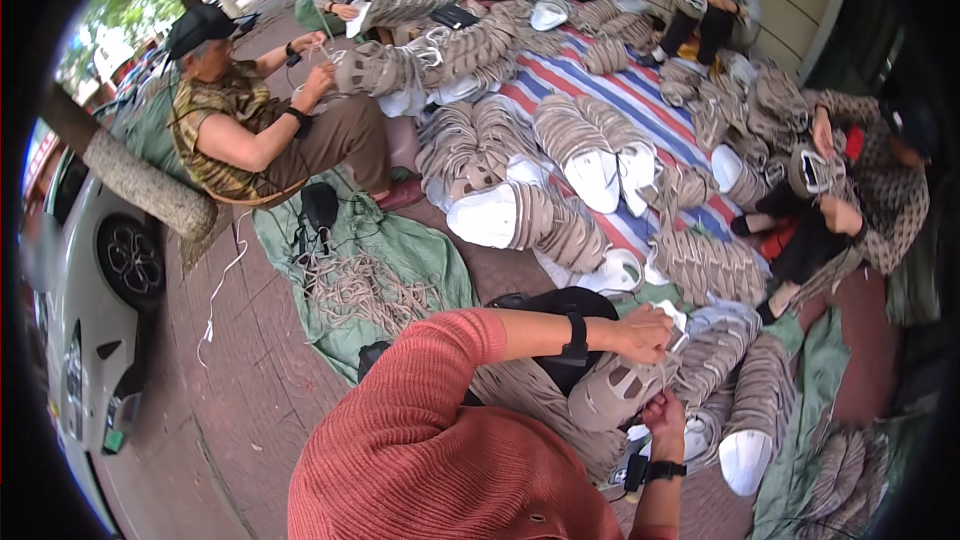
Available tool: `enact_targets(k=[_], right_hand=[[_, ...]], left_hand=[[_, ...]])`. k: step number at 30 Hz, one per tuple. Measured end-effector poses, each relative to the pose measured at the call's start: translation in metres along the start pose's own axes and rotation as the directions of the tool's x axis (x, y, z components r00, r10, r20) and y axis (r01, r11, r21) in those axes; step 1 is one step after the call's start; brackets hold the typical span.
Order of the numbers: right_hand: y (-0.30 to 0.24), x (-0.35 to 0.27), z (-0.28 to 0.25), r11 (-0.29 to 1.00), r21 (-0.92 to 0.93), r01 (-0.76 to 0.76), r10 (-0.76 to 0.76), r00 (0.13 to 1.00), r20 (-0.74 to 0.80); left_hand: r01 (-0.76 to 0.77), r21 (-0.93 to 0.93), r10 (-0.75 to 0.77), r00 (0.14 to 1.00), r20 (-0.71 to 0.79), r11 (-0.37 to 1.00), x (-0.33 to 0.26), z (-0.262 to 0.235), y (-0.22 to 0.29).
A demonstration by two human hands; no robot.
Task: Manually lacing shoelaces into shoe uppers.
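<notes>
1. Your left hand closes on the taupe shoe upper; your right hand curls against it, hold unclear.
2. Beside stacked uppers, it could slip among them if your grip loosens.

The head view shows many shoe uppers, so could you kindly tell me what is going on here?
The wearer's left hand grips a grey-brown shoe upper with cutouts, while the right hand is at its near edge. Nested stacks of similar uppers lie around, some on a striped sheet. A co-worker in a camouflage shirt sits with hands raised by another stack.
</notes>
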State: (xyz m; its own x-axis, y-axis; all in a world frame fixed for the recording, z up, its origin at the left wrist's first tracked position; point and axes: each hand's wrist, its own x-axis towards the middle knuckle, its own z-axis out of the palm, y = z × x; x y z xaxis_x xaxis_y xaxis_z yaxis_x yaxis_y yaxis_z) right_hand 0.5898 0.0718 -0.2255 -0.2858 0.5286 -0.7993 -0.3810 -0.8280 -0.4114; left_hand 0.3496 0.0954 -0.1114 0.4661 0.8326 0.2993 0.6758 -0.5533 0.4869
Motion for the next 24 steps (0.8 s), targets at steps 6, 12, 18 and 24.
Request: enact_targets(k=[6,12,18,24], right_hand=[[-0.03,-0.04,-0.053,0.875,0.393,0.283,-0.29,0.956,-0.044],[-0.009,-0.113,-0.205,0.765,0.316,0.561,-0.583,0.812,-0.03],[0.044,-0.095,-0.351,0.69,0.687,-0.228,-0.041,0.936,0.351],[0.052,-0.038,-0.349,0.759,0.462,-0.459,-0.176,0.539,0.824]], left_hand=[[0.354,-0.915,-0.475,0.85,0.228,0.193,-0.02,-0.059,-0.028],[-0.051,-0.978,-0.814,0.565,0.139,-0.202,-0.117,-0.135,-0.126],[0.182,-0.978,-0.968,0.207,0.14,-0.102,-0.235,-0.177,-0.17],[0.396,-0.863,-0.917,0.112,0.383,-0.313,-0.317,-0.158,-0.194]])
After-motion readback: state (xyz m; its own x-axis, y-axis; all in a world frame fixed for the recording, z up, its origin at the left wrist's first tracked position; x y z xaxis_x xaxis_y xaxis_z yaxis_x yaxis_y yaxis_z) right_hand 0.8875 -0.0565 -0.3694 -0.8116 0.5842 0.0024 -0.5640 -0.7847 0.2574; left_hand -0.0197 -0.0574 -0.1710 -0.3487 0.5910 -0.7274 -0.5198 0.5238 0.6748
